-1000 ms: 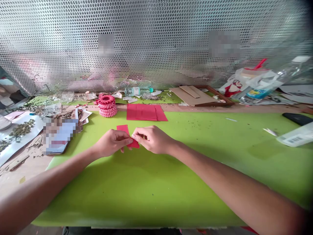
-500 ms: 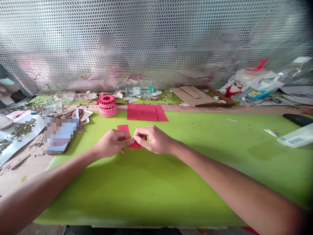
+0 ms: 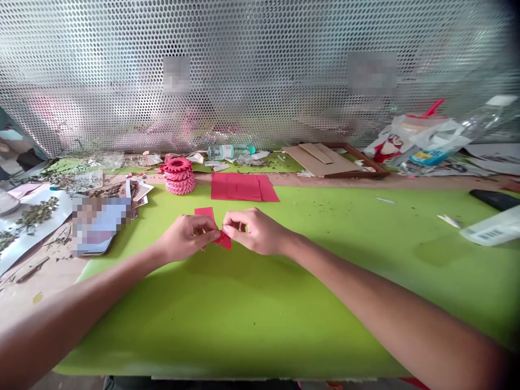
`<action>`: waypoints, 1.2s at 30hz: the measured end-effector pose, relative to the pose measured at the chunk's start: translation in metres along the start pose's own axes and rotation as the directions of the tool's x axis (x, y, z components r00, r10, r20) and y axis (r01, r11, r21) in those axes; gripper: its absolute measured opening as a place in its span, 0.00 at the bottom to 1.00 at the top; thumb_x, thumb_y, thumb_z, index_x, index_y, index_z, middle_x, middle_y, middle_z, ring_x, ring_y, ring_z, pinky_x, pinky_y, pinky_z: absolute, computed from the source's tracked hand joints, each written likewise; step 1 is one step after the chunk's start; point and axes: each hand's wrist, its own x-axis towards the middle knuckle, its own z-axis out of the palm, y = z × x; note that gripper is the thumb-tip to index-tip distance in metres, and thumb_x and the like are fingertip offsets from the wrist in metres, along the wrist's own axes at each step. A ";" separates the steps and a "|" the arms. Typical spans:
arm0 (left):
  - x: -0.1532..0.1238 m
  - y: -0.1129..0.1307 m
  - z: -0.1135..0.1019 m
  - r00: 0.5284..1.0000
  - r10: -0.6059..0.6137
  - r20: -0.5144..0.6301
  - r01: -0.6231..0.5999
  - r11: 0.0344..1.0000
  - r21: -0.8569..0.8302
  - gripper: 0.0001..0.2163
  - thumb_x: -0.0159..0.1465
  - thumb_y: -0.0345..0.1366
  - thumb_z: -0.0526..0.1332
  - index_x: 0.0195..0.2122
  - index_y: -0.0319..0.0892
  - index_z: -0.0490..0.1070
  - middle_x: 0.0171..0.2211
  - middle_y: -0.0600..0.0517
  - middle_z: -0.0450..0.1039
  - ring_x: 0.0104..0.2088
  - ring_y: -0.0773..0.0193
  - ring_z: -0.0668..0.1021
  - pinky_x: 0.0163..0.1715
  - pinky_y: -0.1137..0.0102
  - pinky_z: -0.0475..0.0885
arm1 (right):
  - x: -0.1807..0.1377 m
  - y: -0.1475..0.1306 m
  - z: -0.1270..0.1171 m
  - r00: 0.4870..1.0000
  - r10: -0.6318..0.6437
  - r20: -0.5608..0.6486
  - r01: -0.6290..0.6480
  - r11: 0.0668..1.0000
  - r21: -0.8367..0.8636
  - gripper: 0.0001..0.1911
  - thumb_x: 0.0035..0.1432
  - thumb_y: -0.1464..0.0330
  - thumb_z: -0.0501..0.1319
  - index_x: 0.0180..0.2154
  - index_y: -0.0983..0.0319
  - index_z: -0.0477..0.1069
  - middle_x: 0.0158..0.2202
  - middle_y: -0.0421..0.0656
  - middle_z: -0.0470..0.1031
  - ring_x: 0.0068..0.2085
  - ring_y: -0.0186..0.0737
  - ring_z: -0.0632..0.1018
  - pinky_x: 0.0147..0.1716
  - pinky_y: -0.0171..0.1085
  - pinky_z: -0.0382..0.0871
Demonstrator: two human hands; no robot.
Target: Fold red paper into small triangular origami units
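A small strip of red paper (image 3: pixel 204 212) is pinched between my two hands above the green table surface (image 3: pixel 244 309). My left hand (image 3: pixel 188 237) grips it with thumb and fingers from the left. From the right, my right hand (image 3: pixel 252 232) pinches its edge, fingertips nearly touching those of the left. The paper's lower end is bent and sticks out below the fingers; its middle is hidden by them. Beyond my hands lie several flat red paper sheets (image 3: pixel 244 187). To their left stands a stack of folded red and pink paper rings (image 3: pixel 179 176).
A phone (image 3: pixel 99 233) and dried plant bits lie at the left. Along the back are a plastic bottle (image 3: pixel 229 151), cardboard pieces (image 3: pixel 325 160) and plastic bags (image 3: pixel 422 141) before a perforated metal panel (image 3: pixel 260 70). A clear plastic cup (image 3: pixel 493 226) lies at the right edge.
The lower end of the red paper has bent and shifted slightly down and left under my fingers. Both hands stay nearly in place.
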 end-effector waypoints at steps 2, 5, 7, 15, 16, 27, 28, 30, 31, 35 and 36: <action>0.000 -0.001 0.000 0.999 0.006 -0.041 -0.006 1.000 -0.011 0.11 0.65 0.40 0.59 0.33 0.37 0.74 0.29 0.51 0.75 0.25 0.68 0.75 0.25 0.74 0.70 | 0.000 0.000 0.001 0.999 0.029 0.020 -0.030 0.999 0.032 0.11 0.64 0.66 0.56 0.31 0.63 0.71 0.25 0.39 0.73 0.24 0.32 0.69 0.25 0.33 0.60; 0.000 -0.001 0.000 0.996 0.030 -0.087 -0.033 0.999 -0.032 0.12 0.66 0.41 0.58 0.32 0.37 0.72 0.28 0.51 0.73 0.25 0.68 0.75 0.26 0.75 0.69 | 0.000 0.000 0.003 0.997 0.064 0.048 -0.068 0.993 0.092 0.11 0.64 0.65 0.57 0.31 0.64 0.72 0.27 0.41 0.75 0.25 0.34 0.71 0.25 0.33 0.62; 0.000 -0.001 0.001 0.995 0.031 -0.098 -0.038 0.997 -0.070 0.13 0.67 0.43 0.58 0.33 0.37 0.71 0.26 0.53 0.72 0.25 0.69 0.74 0.25 0.75 0.69 | 0.000 -0.001 0.005 0.997 0.069 0.036 -0.074 0.987 0.146 0.12 0.64 0.64 0.57 0.31 0.64 0.71 0.26 0.41 0.75 0.25 0.34 0.72 0.25 0.34 0.63; 0.004 -0.006 0.001 0.998 -0.003 -0.069 -0.010 0.982 -0.190 0.15 0.65 0.46 0.59 0.36 0.37 0.72 0.32 0.49 0.75 0.26 0.68 0.74 0.27 0.73 0.71 | 0.001 0.002 0.005 0.975 0.149 -0.166 -0.089 0.943 0.321 0.12 0.65 0.62 0.57 0.33 0.63 0.70 0.30 0.42 0.75 0.26 0.34 0.73 0.26 0.34 0.67; 0.004 -0.006 0.001 0.997 -0.009 -0.072 -0.003 0.986 -0.165 0.15 0.65 0.46 0.59 0.34 0.37 0.72 0.31 0.50 0.75 0.25 0.69 0.74 0.26 0.73 0.71 | 0.001 0.002 0.005 0.974 0.150 -0.168 -0.090 0.943 0.322 0.12 0.65 0.62 0.57 0.33 0.63 0.70 0.30 0.42 0.75 0.26 0.34 0.73 0.26 0.34 0.67; 0.003 -0.006 0.000 0.997 0.017 -0.073 -0.026 0.991 -0.130 0.11 0.64 0.41 0.61 0.32 0.37 0.72 0.28 0.51 0.74 0.25 0.69 0.74 0.25 0.74 0.70 | 0.002 0.000 0.012 0.962 0.180 -0.206 -0.093 0.925 0.369 0.12 0.63 0.60 0.59 0.36 0.63 0.73 0.32 0.43 0.77 0.26 0.34 0.74 0.26 0.34 0.69; 0.003 -0.006 0.000 0.997 0.011 -0.070 -0.020 0.991 -0.130 0.12 0.64 0.42 0.60 0.33 0.37 0.72 0.28 0.51 0.74 0.25 0.68 0.74 0.25 0.74 0.70 | 0.002 0.000 0.012 0.955 0.188 -0.229 -0.090 0.921 0.379 0.12 0.62 0.60 0.60 0.37 0.63 0.73 0.32 0.43 0.77 0.26 0.34 0.75 0.26 0.34 0.69; 0.003 -0.006 0.000 0.998 -0.001 -0.068 -0.007 0.991 -0.131 0.13 0.65 0.44 0.59 0.35 0.37 0.72 0.29 0.50 0.74 0.26 0.68 0.74 0.26 0.74 0.70 | 0.002 0.001 0.013 0.946 0.204 -0.253 -0.081 0.902 0.424 0.13 0.60 0.59 0.63 0.39 0.63 0.74 0.32 0.43 0.78 0.26 0.34 0.75 0.26 0.34 0.70; 0.003 -0.005 0.001 0.998 -0.005 -0.066 -0.004 0.990 -0.139 0.14 0.66 0.45 0.59 0.36 0.37 0.72 0.29 0.50 0.74 0.26 0.67 0.75 0.26 0.73 0.70 | 0.003 0.001 0.013 0.946 0.209 -0.248 -0.075 0.885 0.459 0.13 0.59 0.59 0.63 0.40 0.63 0.74 0.31 0.43 0.79 0.26 0.34 0.75 0.26 0.34 0.71; 0.002 -0.001 0.002 0.998 -0.012 -0.060 0.000 0.979 -0.204 0.14 0.65 0.46 0.60 0.39 0.37 0.71 0.28 0.51 0.73 0.26 0.67 0.74 0.26 0.73 0.71 | 0.005 0.001 0.011 0.955 0.208 -0.211 -0.053 0.820 0.570 0.14 0.58 0.60 0.66 0.40 0.62 0.75 0.31 0.43 0.80 0.28 0.35 0.77 0.27 0.35 0.73; 0.002 -0.001 0.002 0.998 -0.019 -0.062 0.004 0.974 -0.228 0.14 0.64 0.45 0.61 0.39 0.37 0.71 0.27 0.51 0.73 0.26 0.67 0.74 0.26 0.73 0.70 | 0.005 0.001 0.010 0.955 0.204 -0.213 -0.046 0.816 0.577 0.13 0.57 0.60 0.66 0.40 0.62 0.75 0.32 0.43 0.80 0.28 0.35 0.77 0.28 0.35 0.73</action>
